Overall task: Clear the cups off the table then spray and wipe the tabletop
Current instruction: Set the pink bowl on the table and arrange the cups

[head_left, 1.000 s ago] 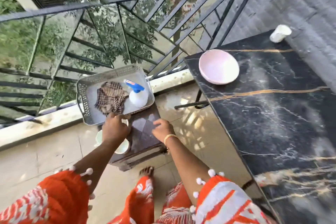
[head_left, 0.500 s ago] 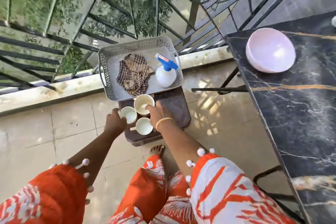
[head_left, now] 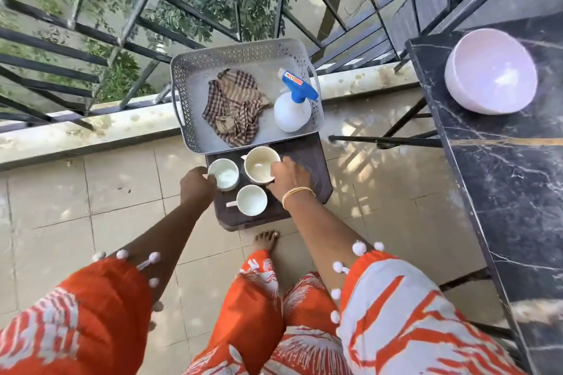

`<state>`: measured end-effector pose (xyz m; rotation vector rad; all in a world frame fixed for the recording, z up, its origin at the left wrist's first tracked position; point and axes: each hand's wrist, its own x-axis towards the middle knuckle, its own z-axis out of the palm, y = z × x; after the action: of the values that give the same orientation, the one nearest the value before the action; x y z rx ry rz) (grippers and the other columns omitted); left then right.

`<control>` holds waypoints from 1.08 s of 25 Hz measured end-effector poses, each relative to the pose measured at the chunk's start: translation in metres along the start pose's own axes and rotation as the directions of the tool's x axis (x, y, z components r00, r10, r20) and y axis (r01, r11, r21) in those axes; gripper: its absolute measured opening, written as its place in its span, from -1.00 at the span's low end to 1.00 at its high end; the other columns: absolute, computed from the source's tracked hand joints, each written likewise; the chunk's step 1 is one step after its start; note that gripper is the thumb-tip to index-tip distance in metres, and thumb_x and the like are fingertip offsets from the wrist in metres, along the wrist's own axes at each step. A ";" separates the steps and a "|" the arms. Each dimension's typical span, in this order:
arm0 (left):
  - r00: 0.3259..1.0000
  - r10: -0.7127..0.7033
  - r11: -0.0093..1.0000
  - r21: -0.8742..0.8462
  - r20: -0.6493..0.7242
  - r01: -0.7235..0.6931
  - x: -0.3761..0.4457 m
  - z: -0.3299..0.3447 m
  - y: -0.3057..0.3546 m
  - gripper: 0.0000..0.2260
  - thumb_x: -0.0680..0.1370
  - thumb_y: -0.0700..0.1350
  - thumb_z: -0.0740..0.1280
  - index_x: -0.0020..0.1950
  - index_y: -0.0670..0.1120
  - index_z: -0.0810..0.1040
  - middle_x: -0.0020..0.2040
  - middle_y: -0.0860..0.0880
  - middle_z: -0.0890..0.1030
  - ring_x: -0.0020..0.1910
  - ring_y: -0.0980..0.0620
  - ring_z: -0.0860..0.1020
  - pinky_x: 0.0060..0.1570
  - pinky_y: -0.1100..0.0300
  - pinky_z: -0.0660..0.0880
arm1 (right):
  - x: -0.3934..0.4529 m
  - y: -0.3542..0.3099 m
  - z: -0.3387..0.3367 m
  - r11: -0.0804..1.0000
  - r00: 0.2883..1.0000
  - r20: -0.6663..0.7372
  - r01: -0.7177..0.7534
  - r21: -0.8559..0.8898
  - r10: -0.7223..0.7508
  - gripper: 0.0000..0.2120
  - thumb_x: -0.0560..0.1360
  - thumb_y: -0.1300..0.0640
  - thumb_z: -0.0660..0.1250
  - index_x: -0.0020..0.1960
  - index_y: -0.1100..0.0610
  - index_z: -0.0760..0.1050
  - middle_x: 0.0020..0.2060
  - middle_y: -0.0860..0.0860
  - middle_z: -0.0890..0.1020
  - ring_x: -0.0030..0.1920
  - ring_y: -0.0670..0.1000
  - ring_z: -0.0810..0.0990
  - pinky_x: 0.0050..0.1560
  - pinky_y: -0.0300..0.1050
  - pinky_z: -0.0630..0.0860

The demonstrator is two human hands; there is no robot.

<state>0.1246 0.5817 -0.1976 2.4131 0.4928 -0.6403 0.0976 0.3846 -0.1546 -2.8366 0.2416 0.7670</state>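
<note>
Three white cups stand on a low dark stool point(head_left: 313, 161). My left hand point(head_left: 196, 184) grips the left cup point(head_left: 224, 174) at its near rim. My right hand point(head_left: 289, 178) holds the larger cup point(head_left: 260, 164) by its right side. A third cup point(head_left: 251, 199) with its handle to the left stands free in front of them. Behind the cups, a grey perforated tray point(head_left: 189, 94) carries a checked cloth point(head_left: 234, 106) and a white spray bottle point(head_left: 292, 108) with a blue trigger. The black marble table point(head_left: 511, 176) is at the right.
A pink bowl point(head_left: 490, 70) sits on the far part of the marble table. A black metal railing point(head_left: 122, 39) and a low ledge run behind the stool. The floor is tiled, and my bare foot point(head_left: 266, 237) is just in front of the stool.
The view has swung down and left over the stool. The cups, earlier hidden under my hands, now stand on the stool with both hands still on them.
</note>
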 end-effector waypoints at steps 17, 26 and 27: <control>0.972 0.210 0.961 -0.203 0.107 -0.185 -0.091 -0.008 0.143 -0.77 0.52 -0.15 0.21 -0.31 -0.15 0.53 -0.38 -0.16 0.59 -0.49 -0.12 0.64 -0.47 0.14 0.59 | -0.092 0.121 -0.048 0.778 0.896 -0.173 -0.243 0.580 0.409 -0.51 0.23 -0.27 0.48 -0.26 0.19 0.61 -0.17 0.16 0.65 -0.10 0.18 0.61 -0.11 -0.06 0.57; 0.891 0.367 0.817 -0.550 0.267 -0.172 -0.193 0.064 0.323 -0.80 0.58 -0.20 0.21 -0.16 -0.28 0.52 -0.30 -0.23 0.52 -0.65 -0.01 0.52 -0.65 0.22 0.46 | -0.173 0.281 -0.148 0.695 0.674 -0.504 -0.020 0.719 0.540 -0.55 0.10 -0.35 0.34 -0.40 -0.01 0.28 -0.22 0.07 0.51 -0.13 0.13 0.52 -0.19 -0.23 0.28; 0.880 0.392 0.814 -0.546 0.269 -0.196 -0.205 0.074 0.343 -0.79 0.58 -0.19 0.21 -0.19 -0.27 0.52 -0.32 -0.21 0.53 -0.64 -0.02 0.53 -0.65 0.20 0.48 | -0.181 0.300 -0.156 0.707 0.659 -0.524 -0.015 0.708 0.539 -0.54 0.10 -0.35 0.34 -0.39 0.01 0.30 -0.21 0.09 0.53 -0.14 0.13 0.52 -0.20 -0.20 0.31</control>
<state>0.0967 0.2350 0.0137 1.7588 0.0881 -0.7009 -0.0437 0.0774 0.0278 -2.2343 0.9170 -0.4085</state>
